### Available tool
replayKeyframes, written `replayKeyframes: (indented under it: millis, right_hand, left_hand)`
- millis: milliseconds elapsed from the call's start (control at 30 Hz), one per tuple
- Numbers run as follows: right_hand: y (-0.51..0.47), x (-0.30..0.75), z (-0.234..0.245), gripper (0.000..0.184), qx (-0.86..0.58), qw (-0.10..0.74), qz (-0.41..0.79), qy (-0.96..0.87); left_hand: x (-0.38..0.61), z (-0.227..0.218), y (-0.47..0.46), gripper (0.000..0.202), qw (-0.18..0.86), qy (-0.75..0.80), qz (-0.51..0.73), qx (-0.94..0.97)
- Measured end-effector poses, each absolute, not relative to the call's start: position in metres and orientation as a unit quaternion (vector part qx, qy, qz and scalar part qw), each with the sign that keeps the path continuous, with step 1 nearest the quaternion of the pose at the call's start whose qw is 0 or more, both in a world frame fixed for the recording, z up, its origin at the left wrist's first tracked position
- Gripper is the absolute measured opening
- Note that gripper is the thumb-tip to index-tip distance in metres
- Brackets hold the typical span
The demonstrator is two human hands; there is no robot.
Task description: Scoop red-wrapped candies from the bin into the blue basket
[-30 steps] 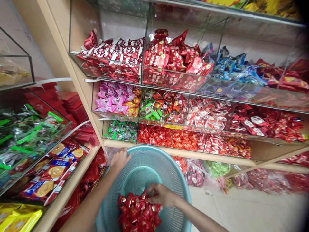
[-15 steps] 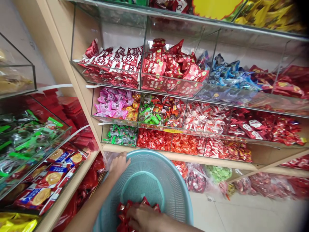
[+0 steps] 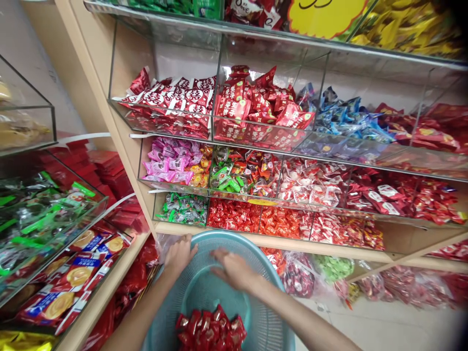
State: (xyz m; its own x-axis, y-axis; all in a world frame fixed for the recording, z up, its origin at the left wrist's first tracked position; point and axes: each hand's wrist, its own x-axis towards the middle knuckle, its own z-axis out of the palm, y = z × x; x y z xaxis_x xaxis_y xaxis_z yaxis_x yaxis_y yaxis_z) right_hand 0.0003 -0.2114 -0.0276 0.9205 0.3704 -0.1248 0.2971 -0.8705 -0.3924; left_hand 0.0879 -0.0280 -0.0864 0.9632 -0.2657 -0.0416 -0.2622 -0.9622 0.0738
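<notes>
A teal plastic basket (image 3: 272,273) stands below the shelves, with a pile of red-wrapped candies (image 3: 212,329) in its near part. My left hand (image 3: 181,256) is closed over the basket's far left rim. Above the basket's middle hovers my right hand (image 3: 234,268), fingers stretched out toward the left and a little blurred, with nothing visible in it. It is apart from the candy pile and to the right of my left hand.
Clear-fronted bins of wrapped candies (image 3: 234,214) rise in tiers ahead. At left, a side shelf holds green-wrapped candies (image 3: 47,214) and red-and-blue biscuit packs (image 3: 78,273). Bagged candies (image 3: 298,275) lie on the tiled floor (image 3: 351,324) under the wooden ledge.
My right hand has lifted off the red candies and moved forward, uncovering the pile. My left hand stays on the rim. The view has tilted up slightly.
</notes>
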Motion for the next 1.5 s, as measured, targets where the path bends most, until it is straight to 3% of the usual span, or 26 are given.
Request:
replayKeyframes:
  millis: [133, 233, 467, 600, 833, 1200, 1500]
  right_hand:
    - [-0.24, 0.062, -0.007, 0.039, -0.993, 0.117, -0.002, -0.016]
    - [-0.249, 0.096, -0.008, 0.052, -0.995, 0.081, -0.037, 0.054]
    - [-0.242, 0.141, -0.024, 0.084, -0.995, 0.045, 0.0, 0.09]
    - [-0.237, 0.156, -0.027, 0.092, -0.994, 0.025, 0.042, 0.098]
    - [-0.238, 0.165, -0.032, 0.094, -0.99, 0.01, 0.074, 0.116]
    - [-0.238, 0.162, -0.027, 0.069, -0.995, -0.001, 0.051, 0.09]
    - [-0.23, 0.163, -0.034, 0.066, -0.996, 0.005, 0.024, 0.083]
  left_hand:
    - [0.088, -0.087, -0.028, 0.036, 0.039, -0.135, -0.023, 0.99]
    - [0.089, -0.087, -0.028, 0.036, 0.04, -0.133, -0.024, 0.99]
    - [0.089, -0.09, -0.026, 0.037, 0.039, -0.133, -0.021, 0.99]
    - [0.09, -0.092, -0.025, 0.036, 0.042, -0.136, -0.017, 0.99]
    - [0.092, -0.096, -0.024, 0.034, 0.048, -0.138, -0.014, 0.989]
    - [0.093, -0.098, -0.025, 0.034, 0.048, -0.135, -0.01, 0.99]
    - [0.093, -0.096, -0.025, 0.035, 0.047, -0.139, -0.008, 0.989]
